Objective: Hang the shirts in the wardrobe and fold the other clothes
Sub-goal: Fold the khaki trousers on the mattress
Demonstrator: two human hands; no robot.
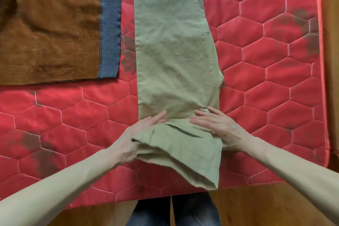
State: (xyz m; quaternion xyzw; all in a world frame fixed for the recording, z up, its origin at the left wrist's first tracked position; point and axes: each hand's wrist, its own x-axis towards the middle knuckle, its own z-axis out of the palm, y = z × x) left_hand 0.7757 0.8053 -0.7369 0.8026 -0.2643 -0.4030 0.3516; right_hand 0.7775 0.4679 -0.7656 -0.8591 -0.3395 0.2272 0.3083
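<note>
From the head camera, a pair of khaki trousers (172, 46) lies lengthwise down the middle of a red quilted mattress (256, 60), legs stacked one on the other and running to the far edge of view, the waist end at the near edge and spilling slightly over it. The left hand (135, 134) lies on the left edge of the waist, fingers straight and pressed flat on top, while the cloth bunches over the heel of the palm; whether the thumb is tucked under a layer cannot be told. The right hand (216, 126) rests flat, fingers spread, on the right side near a slanted pocket opening (183, 131), holding nothing.

The cloth looks like light, soft woven cotton, creased and limp, so it will likely sag and slide unless carried by two corners. The near waistband, thicker and layered, seems the best place to take hold for folding.

Far left lies a brown fuzzy garment (49, 29) with a blue ribbed hem (110, 24).
</note>
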